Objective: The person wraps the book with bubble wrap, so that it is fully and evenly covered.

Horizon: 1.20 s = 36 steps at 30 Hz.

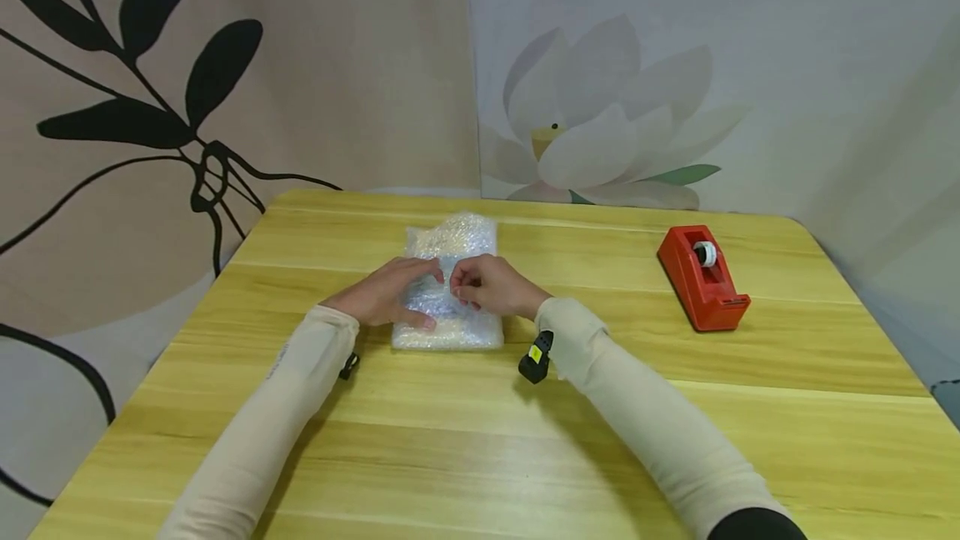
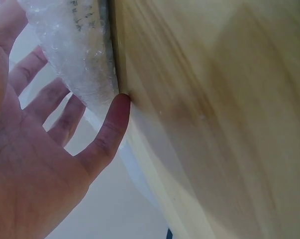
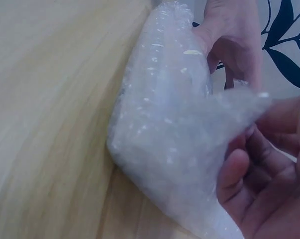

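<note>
A flat parcel in clear bubble wrap [image 1: 453, 332] lies on the wooden table in front of me. My left hand [image 1: 384, 293] is at its left side, thumb and fingers spread and relaxed; the left wrist view shows the little finger's tip by the parcel's lower edge and the table. From the right, my right hand [image 1: 497, 285] reaches over the parcel with curled fingers. In the right wrist view, its thumb and fingers pinch a lifted flap of the bubble wrap [image 3: 234, 112]. Dark marks like writing show through the wrap in the left wrist view.
A red tape dispenser [image 1: 697, 286] with a white roll stands on the right of the table [image 1: 450, 457]. Behind the table's far edge hangs a patterned backdrop [image 1: 375, 65] with leaves and a large flower.
</note>
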Each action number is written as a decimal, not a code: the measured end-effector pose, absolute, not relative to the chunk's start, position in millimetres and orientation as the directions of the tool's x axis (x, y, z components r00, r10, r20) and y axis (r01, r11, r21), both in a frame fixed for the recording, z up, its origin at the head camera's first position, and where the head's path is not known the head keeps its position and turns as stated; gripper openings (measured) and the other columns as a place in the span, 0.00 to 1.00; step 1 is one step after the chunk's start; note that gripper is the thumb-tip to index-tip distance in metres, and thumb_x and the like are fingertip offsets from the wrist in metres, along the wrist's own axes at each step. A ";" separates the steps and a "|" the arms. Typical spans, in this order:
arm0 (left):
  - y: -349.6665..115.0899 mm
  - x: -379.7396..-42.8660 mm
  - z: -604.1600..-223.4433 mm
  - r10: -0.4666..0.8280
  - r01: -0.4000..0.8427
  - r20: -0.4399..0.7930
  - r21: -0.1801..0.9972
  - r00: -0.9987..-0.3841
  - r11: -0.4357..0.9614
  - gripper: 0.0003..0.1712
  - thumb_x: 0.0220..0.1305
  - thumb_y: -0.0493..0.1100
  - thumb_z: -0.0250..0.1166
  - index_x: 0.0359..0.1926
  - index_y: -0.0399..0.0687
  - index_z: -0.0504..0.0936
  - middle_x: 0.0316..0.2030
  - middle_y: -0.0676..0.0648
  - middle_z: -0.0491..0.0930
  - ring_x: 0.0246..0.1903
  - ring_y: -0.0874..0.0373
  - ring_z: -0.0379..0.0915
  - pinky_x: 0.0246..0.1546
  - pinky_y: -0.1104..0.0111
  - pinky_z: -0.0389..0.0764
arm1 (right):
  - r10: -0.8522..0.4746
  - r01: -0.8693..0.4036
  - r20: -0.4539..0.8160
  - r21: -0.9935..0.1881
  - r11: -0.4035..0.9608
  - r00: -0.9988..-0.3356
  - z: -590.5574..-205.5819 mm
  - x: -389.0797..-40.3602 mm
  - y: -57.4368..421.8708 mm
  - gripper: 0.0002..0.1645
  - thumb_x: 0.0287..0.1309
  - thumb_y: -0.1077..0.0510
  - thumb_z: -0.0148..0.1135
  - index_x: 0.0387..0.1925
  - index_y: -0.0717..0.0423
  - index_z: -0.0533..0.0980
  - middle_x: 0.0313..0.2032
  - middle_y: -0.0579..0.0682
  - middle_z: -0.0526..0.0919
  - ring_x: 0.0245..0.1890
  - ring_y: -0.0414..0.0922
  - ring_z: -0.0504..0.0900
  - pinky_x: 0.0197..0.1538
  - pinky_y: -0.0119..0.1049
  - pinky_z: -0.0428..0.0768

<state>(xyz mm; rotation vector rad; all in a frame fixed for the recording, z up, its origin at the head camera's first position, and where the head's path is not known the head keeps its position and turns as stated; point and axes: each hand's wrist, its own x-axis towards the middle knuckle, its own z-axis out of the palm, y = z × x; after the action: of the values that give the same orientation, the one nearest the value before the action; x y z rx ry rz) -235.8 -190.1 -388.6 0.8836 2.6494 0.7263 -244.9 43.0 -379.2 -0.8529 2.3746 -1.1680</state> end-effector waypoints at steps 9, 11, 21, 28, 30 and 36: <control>-189.5 -236.3 -387.4 0.604 0.471 -0.091 0.539 -0.791 0.698 0.42 0.53 0.53 0.77 0.66 0.46 0.71 0.75 0.37 0.61 0.76 0.39 0.52 0.76 0.43 0.55 | -0.633 -0.414 -0.015 -0.744 0.524 -0.774 -380.6 -248.8 32.3 0.06 0.66 0.65 0.61 0.37 0.61 0.83 0.29 0.53 0.86 0.23 0.35 0.75 0.30 0.24 0.74; -189.5 -236.5 -388.0 0.602 0.468 -0.095 0.538 -0.792 0.701 0.42 0.53 0.52 0.77 0.66 0.46 0.71 0.75 0.37 0.61 0.76 0.38 0.52 0.76 0.42 0.55 | -0.623 -0.425 -0.005 -0.727 0.539 -0.782 -381.7 -249.2 29.9 0.06 0.64 0.65 0.62 0.36 0.60 0.84 0.30 0.53 0.88 0.25 0.34 0.76 0.32 0.23 0.74; -189.8 -236.2 -392.6 0.594 0.454 -0.108 0.541 -0.797 0.708 0.43 0.53 0.54 0.77 0.65 0.43 0.70 0.73 0.38 0.64 0.74 0.38 0.54 0.75 0.42 0.57 | -0.574 -0.394 -0.023 -0.704 0.591 -0.818 -389.6 -249.9 20.3 0.07 0.66 0.63 0.62 0.33 0.57 0.85 0.30 0.50 0.88 0.26 0.35 0.76 0.34 0.24 0.74; -188.7 -237.5 -393.9 0.580 0.425 -0.131 0.555 -0.804 0.715 0.33 0.55 0.54 0.75 0.48 0.39 0.68 0.50 0.41 0.70 0.58 0.47 0.61 0.61 0.51 0.66 | -0.567 -0.416 -0.005 -0.674 0.611 -0.824 -392.1 -252.6 15.9 0.05 0.63 0.61 0.65 0.31 0.56 0.84 0.28 0.50 0.89 0.23 0.35 0.76 0.32 0.24 0.73; -188.1 -237.0 -392.5 0.575 0.416 -0.134 0.563 -0.807 0.714 0.30 0.55 0.54 0.76 0.42 0.41 0.66 0.54 0.40 0.70 0.59 0.47 0.61 0.61 0.51 0.66 | -0.564 -0.417 -0.005 -0.668 0.616 -0.826 -392.2 -253.1 14.5 0.05 0.62 0.60 0.66 0.30 0.56 0.83 0.26 0.49 0.89 0.22 0.35 0.75 0.30 0.24 0.72; -187.2 -236.3 -391.0 0.579 0.435 -0.113 0.550 -0.807 0.713 0.30 0.54 0.54 0.76 0.39 0.40 0.67 0.63 0.38 0.69 0.65 0.45 0.62 0.65 0.50 0.66 | -0.558 -0.466 0.018 -0.574 0.674 -0.830 -392.6 -253.2 10.3 0.07 0.61 0.57 0.68 0.27 0.52 0.81 0.22 0.44 0.85 0.23 0.35 0.73 0.30 0.26 0.69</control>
<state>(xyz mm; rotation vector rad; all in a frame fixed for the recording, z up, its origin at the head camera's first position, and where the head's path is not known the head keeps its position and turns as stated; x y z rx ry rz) -236.3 -187.2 -391.0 0.8006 2.6432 0.7461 -253.2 10.3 -392.6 -0.8403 2.7265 -0.8690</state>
